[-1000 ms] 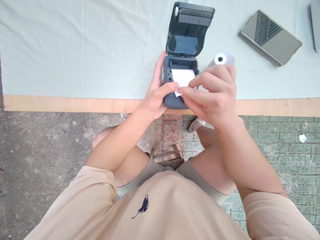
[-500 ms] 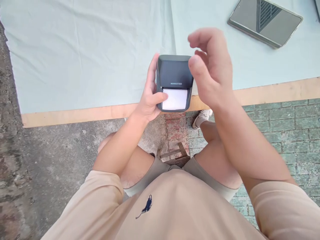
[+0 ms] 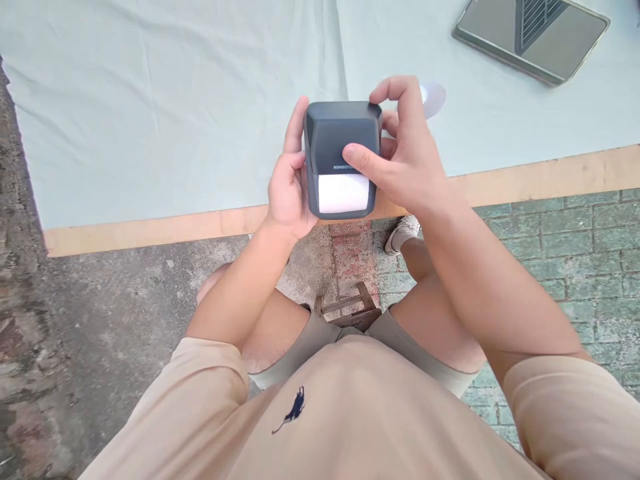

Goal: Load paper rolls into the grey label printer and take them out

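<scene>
A dark grey label printer [image 3: 325, 140] with NIIMBOT lettering is held over the table's near edge. A white label [image 3: 344, 193] lies across its lower front. My left hand [image 3: 290, 180] grips the left side, its fingers running up along the casing and its thumb bent against that side. On the other side, my right hand [image 3: 405, 147] clasps the printer, with the thumb on the top face and the index finger at the upper right corner. Its remaining fingers are partly hidden beside the casing. Just behind this hand shows a pale, see-through rounded piece [image 3: 435, 100], partly covered.
A pale cloth [image 3: 200, 120] covers the table, whose bare wooden edge [image 3: 150, 230] faces me. A smartphone [image 3: 533, 40] lies at the far right. Beneath are my legs, a wooden stool [image 3: 350, 310] and paving [image 3: 575, 247].
My right hand has come down and left from the air onto the printer. My left thumb has left the white label for the printer's side. The pale rounded piece has come into view.
</scene>
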A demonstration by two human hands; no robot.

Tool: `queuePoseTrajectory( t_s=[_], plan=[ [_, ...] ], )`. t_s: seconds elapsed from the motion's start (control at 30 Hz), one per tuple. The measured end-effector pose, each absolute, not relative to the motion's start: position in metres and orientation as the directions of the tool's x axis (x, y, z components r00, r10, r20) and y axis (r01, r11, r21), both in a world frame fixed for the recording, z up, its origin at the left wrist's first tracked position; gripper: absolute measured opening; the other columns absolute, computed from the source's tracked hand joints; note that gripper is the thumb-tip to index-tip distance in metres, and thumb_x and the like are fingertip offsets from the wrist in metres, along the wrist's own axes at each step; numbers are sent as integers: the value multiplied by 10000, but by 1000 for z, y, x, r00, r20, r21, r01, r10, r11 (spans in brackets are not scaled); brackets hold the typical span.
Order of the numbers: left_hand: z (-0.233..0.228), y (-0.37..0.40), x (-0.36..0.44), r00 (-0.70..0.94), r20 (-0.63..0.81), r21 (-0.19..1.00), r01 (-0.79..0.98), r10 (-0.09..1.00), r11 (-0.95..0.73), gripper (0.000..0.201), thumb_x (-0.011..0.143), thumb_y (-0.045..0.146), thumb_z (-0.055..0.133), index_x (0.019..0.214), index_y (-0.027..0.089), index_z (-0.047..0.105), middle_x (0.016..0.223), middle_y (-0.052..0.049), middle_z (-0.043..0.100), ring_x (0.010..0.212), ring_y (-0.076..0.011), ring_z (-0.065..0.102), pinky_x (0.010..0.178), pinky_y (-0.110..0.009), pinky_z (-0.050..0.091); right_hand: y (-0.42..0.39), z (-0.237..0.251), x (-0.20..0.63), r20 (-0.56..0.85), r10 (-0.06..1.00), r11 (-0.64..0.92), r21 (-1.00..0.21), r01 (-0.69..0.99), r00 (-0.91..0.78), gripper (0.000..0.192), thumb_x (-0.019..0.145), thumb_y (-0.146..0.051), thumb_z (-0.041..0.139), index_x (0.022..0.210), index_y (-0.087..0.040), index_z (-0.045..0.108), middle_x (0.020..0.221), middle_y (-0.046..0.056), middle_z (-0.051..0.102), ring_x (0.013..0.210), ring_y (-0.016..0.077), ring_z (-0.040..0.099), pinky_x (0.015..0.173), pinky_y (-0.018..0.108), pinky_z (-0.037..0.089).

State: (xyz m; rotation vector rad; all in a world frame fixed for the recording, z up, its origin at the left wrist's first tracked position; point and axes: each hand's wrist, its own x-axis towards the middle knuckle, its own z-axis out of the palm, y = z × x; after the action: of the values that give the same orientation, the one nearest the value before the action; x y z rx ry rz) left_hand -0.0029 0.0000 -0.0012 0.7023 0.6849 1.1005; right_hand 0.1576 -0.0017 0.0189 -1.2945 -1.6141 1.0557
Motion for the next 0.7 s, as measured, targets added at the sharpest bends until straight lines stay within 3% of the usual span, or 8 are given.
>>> queuePoseTrajectory(
  t_s=[0.17, 0.23, 0.3, 0.37, 0.47, 0.53, 0.6, 0.7],
  plan=[
    [-7, 1, -1, 232, -166, 814, -517, 958, 267, 533, 841, 256, 383, 1359, 385, 370, 1219, 97, 610, 1266, -217, 522, 1028, -363, 485, -1, 31, 169, 249, 931, 348, -825, 445, -267, 432, 737, -330, 703, 1082, -273, 450, 1230, 54, 499, 1151, 206, 507, 853, 340, 522],
    [-6, 2, -1, 233, -190, 815, -504, 954, 286, 549, 833, 262, 395, 1365, 391, 352, 1239, 99, 600, 1260, -216, 530, 1033, -364, 485, 2, 33, 175, 264, 907, 405, -757, 512, -327, 489, 703, -343, 734, 1112, -265, 476, 1237, 74, 503, 1195, 222, 471, 857, 351, 520],
    [-3, 2, -1, 236, -223, 823, -475, 946, 313, 560, 828, 267, 401, 1372, 390, 345, 1223, 92, 612, 1278, -216, 516, 1040, -364, 483, 4, 35, 176, 344, 882, 471, -682, 560, -323, 482, 672, -394, 758, 1052, -252, 499, 1157, 84, 531, 1104, 224, 508, 755, 335, 520],
    [0, 1, 0, 244, -221, 826, -469, 944, 314, 540, 836, 269, 381, 1367, 369, 366, 1214, 81, 618, 1316, -213, 477, 1054, -361, 470, 4, 37, 171, 494, 847, 505, -634, 586, -195, 356, 710, -431, 727, 889, -249, 479, 926, 48, 538, 867, 189, 538, 613, 311, 459],
    [4, -1, 0, 308, -137, 794, -534, 942, 290, 460, 889, 342, 306, 1326, 305, 444, 1277, 64, 577, 1397, -234, 362, 1088, -404, 428, 4, 43, 161, 620, 782, 474, -656, 588, 61, 306, 850, -367, 592, 707, -243, 352, 684, -12, 375, 583, 125, 436, 530, 299, 346],
    [5, -4, -1, 364, -75, 784, -554, 929, 280, 432, 909, 416, 316, 1293, 315, 486, 1324, 71, 546, 1428, -250, 293, 1104, -420, 407, 3, 46, 157, 598, 797, 452, -686, 571, 88, 264, 895, -307, 520, 698, -242, 358, 692, -14, 392, 592, 122, 490, 553, 298, 364],
    [4, -5, -2, 401, -35, 799, -540, 916, 267, 427, 914, 363, 364, 1333, 321, 437, 1324, 74, 538, 1440, -262, 261, 1117, -433, 388, 2, 48, 157, 554, 833, 450, -676, 583, -1, 149, 899, -256, 493, 758, -249, 445, 784, -7, 523, 743, 140, 591, 620, 297, 419],
    [0, -5, -4, 425, -9, 812, -525, 905, 255, 502, 890, 241, 419, 1382, 314, 353, 1322, 65, 529, 1427, -279, 293, 1113, -431, 401, 3, 48, 162, 502, 848, 466, -556, 688, -169, 40, 830, -214, 558, 798, -233, 573, 868, -3, 654, 922, 191, 600, 768, 335, 452]
  ],
)
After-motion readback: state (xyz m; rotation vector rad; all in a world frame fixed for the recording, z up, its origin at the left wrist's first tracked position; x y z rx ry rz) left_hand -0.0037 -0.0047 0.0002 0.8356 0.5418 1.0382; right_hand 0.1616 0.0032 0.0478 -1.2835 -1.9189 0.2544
